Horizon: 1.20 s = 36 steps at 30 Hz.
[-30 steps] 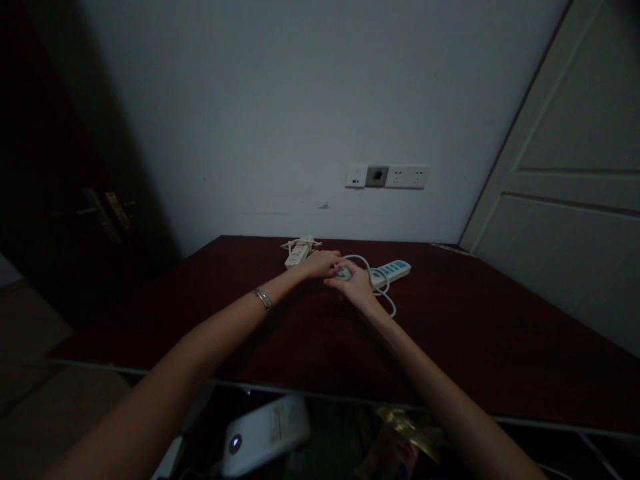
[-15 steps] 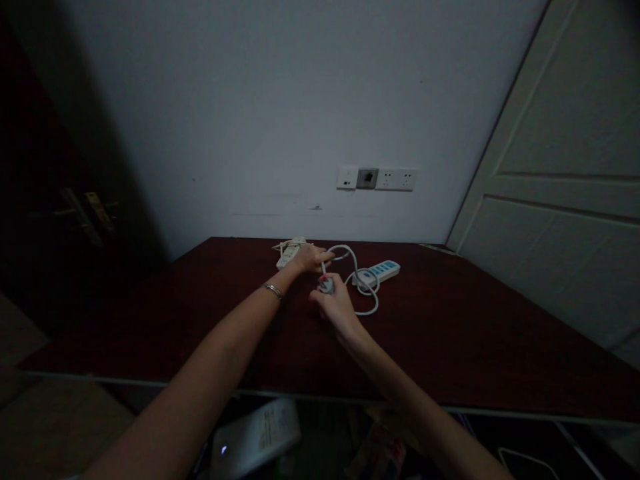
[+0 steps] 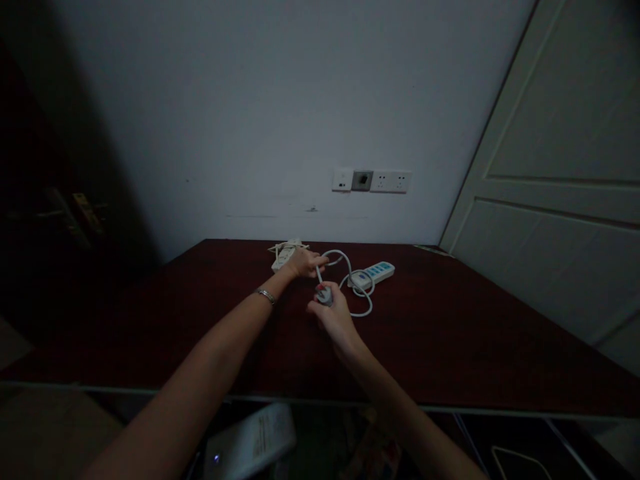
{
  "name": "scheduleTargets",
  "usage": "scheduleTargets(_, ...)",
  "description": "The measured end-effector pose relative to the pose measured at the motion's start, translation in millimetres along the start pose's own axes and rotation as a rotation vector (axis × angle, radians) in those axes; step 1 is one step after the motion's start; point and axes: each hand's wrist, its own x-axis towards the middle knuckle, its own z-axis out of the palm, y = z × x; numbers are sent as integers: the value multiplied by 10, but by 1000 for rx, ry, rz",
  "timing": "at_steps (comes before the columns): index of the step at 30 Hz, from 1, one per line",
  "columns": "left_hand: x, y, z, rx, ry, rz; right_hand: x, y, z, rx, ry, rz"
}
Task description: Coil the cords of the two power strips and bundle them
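Observation:
My right hand [image 3: 334,312] is closed around a grey power plug [image 3: 324,295], its prongs facing up and left. Just beyond it, my left hand [image 3: 306,263] pinches the white power cord [image 3: 345,259] close to the plug. From there the cord loops right and down over the table to a white power strip [image 3: 379,273] with blue socket faces. Behind my left hand lies a second, cream power strip [image 3: 285,255] with its thin cord bunched on top; my hand partly covers it.
The dark red tabletop [image 3: 450,333] meets a pale wall carrying a row of wall sockets [image 3: 391,181]. A panelled white door [image 3: 560,180] stands at right. Below the front edge, a white box-shaped device [image 3: 253,440] with a small light sits among dim items.
The view has shifted slightly, moving the scene a little left. My right hand, holding the plug, is slightly lower and farther from my left hand, which still holds the cord.

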Motion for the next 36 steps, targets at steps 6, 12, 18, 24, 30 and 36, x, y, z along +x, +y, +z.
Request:
scheduleTargets(6, 38, 50, -203, -106, -140, 23, 183, 49, -273, -62, -73, -227)
scheduleTargets(12, 120, 202, -427, -203, -142, -79, 300, 40, -398, -17, -103, -356)
scheduleTargets(18, 192, 336, -542, -259, -156, 26, 388, -29, -466, -316, -4, -695)
scheduleTargets(24, 180, 386, -478, -406, -79, 116, 575, -129, -399, 14, 156, -614)
scheduleTargets(30, 258, 285, -279, -235, -14, 104, 716, -140, -165, 197, 222, -517)
scheduleTargets(36, 279, 284, -13, -183, -19, 73, 619, -43, -89, 229, 291, -422)
